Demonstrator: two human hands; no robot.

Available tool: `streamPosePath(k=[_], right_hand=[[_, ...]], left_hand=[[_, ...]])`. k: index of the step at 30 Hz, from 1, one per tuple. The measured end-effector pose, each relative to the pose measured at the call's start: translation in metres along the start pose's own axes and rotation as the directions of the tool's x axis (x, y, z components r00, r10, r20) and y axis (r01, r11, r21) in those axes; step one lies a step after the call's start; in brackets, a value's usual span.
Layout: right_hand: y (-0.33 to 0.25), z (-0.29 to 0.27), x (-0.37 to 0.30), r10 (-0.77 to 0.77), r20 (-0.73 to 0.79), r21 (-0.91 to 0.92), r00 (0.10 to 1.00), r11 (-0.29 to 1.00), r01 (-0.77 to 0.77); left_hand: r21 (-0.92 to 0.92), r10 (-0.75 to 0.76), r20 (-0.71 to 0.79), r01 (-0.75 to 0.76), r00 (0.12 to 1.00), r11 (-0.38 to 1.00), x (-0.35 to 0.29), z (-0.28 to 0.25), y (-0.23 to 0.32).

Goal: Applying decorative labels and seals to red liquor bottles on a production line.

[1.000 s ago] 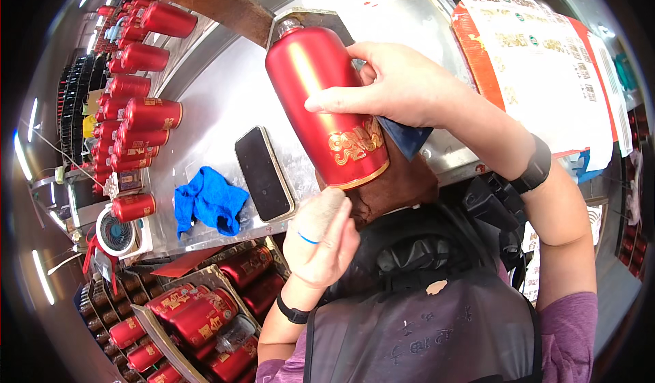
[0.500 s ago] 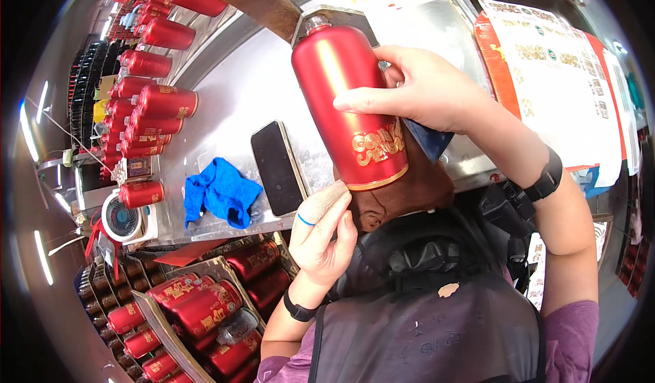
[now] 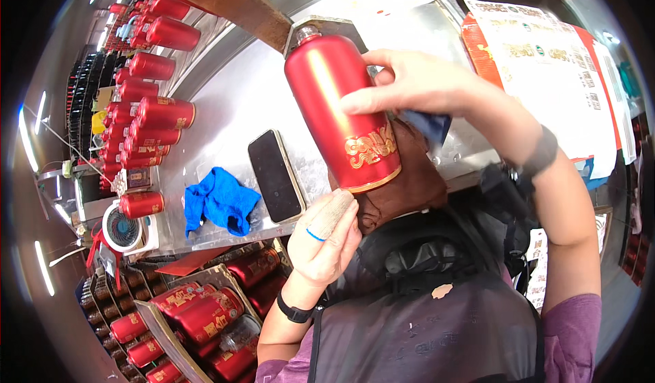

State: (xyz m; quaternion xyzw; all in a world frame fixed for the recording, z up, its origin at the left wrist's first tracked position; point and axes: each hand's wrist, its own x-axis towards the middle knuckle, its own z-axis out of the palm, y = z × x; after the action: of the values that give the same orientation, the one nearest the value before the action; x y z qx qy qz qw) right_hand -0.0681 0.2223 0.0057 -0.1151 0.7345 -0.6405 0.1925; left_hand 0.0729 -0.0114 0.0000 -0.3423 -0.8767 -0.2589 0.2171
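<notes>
A red bottle [image 3: 334, 103] with a clear stopper [image 3: 307, 34] and gold relief near its base lies tilted, its neck pointing away from me. My right hand [image 3: 416, 86] holds its right side, thumb across the front and the other fingers partly hidden behind. At the bottle's base, my left hand [image 3: 324, 236] has its fingers bent and drawn together, their tips against the bottom edge. A beige fabric sleeve with a blue band covers one left finger. Brown cloth [image 3: 402, 171] lies under the base, and a dark blue piece [image 3: 431, 125] shows below my right hand.
A phone [image 3: 276, 176] and a blue cloth [image 3: 222, 202] lie left on the metal table. Several red bottles [image 3: 164, 113] stand farther left, near a small fan [image 3: 123, 226]. A crate [image 3: 164, 332] holds more bottles below. Printed sheets [image 3: 539, 69] lie right; a brown beam [image 3: 239, 4] crosses above.
My right thumb has slid slightly to the right across the bottle, and my right wrist is blurred. The left fingers stay at the base. The whole view has shifted a little.
</notes>
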Motion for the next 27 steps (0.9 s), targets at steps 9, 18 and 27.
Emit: streamPosePath(k=[9,18,27], right_hand=[[0.001,-0.005,0.013,0.113,0.162,0.058,0.980,0.991,-0.124],[0.004,-0.011,0.011,0.079,0.198,0.202,0.977,0.972,-0.120],[-0.027,0.010,0.011,0.130,-0.077,-0.471,0.989,0.869,-0.151]], left_hand=[[0.040,0.051,0.027,-0.052,0.998,0.998,0.006,-0.003,0.001],[0.042,0.112,0.044,-0.113,0.993,0.993,0.007,-0.002,-0.001],[0.042,0.085,0.062,-0.088,0.994,0.995,0.008,-0.009,-0.001]])
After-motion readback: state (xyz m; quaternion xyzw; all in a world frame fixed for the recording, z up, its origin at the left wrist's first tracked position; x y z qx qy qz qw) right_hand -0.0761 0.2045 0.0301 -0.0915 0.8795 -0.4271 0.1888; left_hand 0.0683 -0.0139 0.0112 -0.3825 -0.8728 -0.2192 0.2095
